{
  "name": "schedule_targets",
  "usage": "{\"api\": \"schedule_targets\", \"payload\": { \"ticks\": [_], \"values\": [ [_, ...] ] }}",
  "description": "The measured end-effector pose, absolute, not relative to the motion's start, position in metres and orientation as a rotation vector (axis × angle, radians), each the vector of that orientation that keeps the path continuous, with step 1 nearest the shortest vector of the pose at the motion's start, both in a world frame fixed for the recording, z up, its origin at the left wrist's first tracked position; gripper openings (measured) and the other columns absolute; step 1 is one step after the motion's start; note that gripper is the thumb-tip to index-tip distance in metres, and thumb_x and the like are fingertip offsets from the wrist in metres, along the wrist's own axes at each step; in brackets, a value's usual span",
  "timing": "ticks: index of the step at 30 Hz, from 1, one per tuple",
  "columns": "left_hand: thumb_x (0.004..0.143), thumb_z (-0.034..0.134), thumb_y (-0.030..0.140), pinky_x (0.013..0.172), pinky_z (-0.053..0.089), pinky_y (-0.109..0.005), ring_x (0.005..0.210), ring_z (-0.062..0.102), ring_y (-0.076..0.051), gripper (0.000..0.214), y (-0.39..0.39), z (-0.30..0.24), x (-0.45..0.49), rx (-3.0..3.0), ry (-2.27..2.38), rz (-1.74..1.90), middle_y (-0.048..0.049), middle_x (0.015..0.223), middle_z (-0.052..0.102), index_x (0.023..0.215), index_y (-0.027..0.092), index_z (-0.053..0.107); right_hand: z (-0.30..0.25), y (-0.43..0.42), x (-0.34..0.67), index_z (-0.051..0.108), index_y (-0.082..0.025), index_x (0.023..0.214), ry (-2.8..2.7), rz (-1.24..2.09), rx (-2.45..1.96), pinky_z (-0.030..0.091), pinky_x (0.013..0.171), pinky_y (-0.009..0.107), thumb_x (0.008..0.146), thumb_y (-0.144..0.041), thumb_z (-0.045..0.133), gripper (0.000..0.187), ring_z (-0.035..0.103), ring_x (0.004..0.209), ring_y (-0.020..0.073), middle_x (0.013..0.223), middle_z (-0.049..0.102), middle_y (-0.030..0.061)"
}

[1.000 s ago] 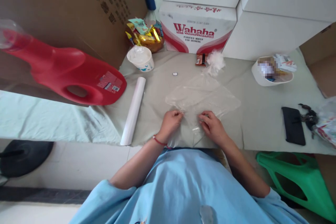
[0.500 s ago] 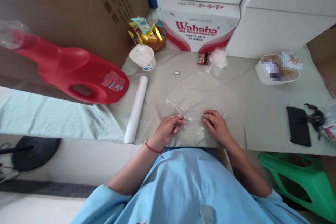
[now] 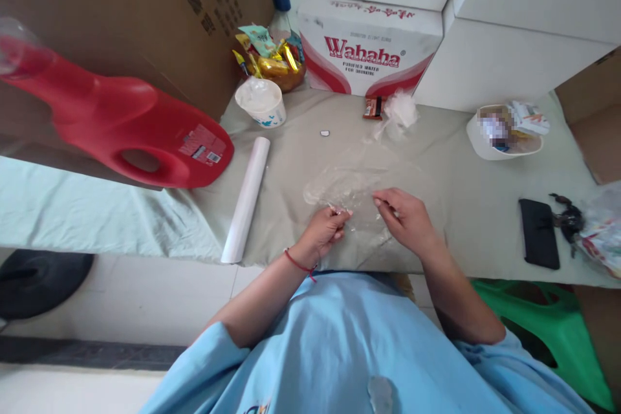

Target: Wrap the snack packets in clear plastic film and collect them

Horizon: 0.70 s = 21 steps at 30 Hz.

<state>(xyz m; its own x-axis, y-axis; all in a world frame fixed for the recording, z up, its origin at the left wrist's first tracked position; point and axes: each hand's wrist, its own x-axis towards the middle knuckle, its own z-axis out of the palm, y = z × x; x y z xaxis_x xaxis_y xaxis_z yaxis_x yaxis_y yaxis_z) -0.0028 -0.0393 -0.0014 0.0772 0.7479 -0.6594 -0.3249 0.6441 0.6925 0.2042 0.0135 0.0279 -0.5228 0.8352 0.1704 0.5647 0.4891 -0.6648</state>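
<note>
A thin, see-through plastic bag (image 3: 339, 184) lies spread and wrinkled on the cloth-covered table in front of me; its outline is hard to make out. My left hand (image 3: 326, 230), with a red string on the wrist, is closed in a pinch on the bag's near edge. To the right, my right hand (image 3: 403, 215) pinches the bag between thumb and forefinger. Beyond the bag sit a crumpled clump of whitish plastic (image 3: 402, 110) and a small brown wrapped snack (image 3: 373, 107). A white roll (image 3: 246, 200) rests left of my hands.
A red jug (image 3: 130, 123) lies at the left, near a paper cup (image 3: 262, 102) and a basket of wrapped snacks (image 3: 291, 81). Boxes, including a Wahaha carton (image 3: 369, 45), line the back. At right are a white tub (image 3: 499, 145), a black phone (image 3: 539, 234) and a green stool (image 3: 567, 336).
My left hand has shifted slightly right and closed more tightly on the bag. My right hand has risen slightly away from me. The plastic between them has moved and bunched; the view has shifted slightly.
</note>
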Motion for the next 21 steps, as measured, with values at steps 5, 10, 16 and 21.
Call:
{"api": "schedule_targets", "payload": {
  "ticks": [5, 10, 16, 21],
  "values": [
    [0.065, 0.092, 0.048, 0.041, 0.017, -0.022, 0.038, 0.035, -0.003, 0.054, -0.046, 0.000, -0.007, 0.526, 1.218, 0.784, 0.0108, 0.050, 0.039, 0.064, 0.021, 0.046, -0.017, 0.053, 0.176, 0.062, -0.021, 0.151, -2.592, 0.533, -1.138, 0.029, 0.129, 0.061, 0.108, -0.038, 0.047, 0.048, 0.040, 0.156, 0.0330, 0.164, 0.051, 0.0129],
    [0.061, 0.091, 0.048, 0.041, 0.018, -0.021, 0.039, 0.036, -0.003, 0.048, -0.060, -0.001, -0.027, 0.473, 1.288, 0.810, 0.0101, 0.051, 0.043, 0.068, 0.020, 0.053, -0.048, 0.060, 0.172, 0.054, -0.022, 0.158, -2.628, 0.458, -1.222, 0.019, 0.133, 0.062, 0.111, -0.039, 0.040, 0.052, 0.034, 0.161, 0.0318, 0.171, 0.042, 0.0098],
    [0.062, 0.087, 0.049, 0.041, 0.018, -0.022, 0.038, 0.036, -0.004, 0.042, -0.070, -0.005, -0.035, 0.410, 1.372, 0.813, 0.0105, 0.051, 0.044, 0.075, 0.018, 0.060, -0.045, 0.057, 0.172, 0.057, -0.022, 0.156, -2.579, 0.445, -1.250, 0.021, 0.132, 0.060, 0.111, -0.039, 0.043, 0.050, 0.037, 0.159, 0.0312, 0.169, 0.045, 0.0092],
    [0.061, 0.090, 0.053, 0.043, 0.016, -0.022, 0.038, 0.033, -0.003, 0.049, -0.071, -0.001, -0.032, 0.390, 1.358, 0.909, 0.0113, 0.049, 0.041, 0.072, 0.019, 0.056, -0.046, 0.061, 0.174, 0.060, -0.024, 0.152, -2.531, 0.477, -1.244, 0.023, 0.132, 0.059, 0.109, -0.039, 0.046, 0.047, 0.041, 0.156, 0.0303, 0.165, 0.050, 0.0086]
  ]
}}
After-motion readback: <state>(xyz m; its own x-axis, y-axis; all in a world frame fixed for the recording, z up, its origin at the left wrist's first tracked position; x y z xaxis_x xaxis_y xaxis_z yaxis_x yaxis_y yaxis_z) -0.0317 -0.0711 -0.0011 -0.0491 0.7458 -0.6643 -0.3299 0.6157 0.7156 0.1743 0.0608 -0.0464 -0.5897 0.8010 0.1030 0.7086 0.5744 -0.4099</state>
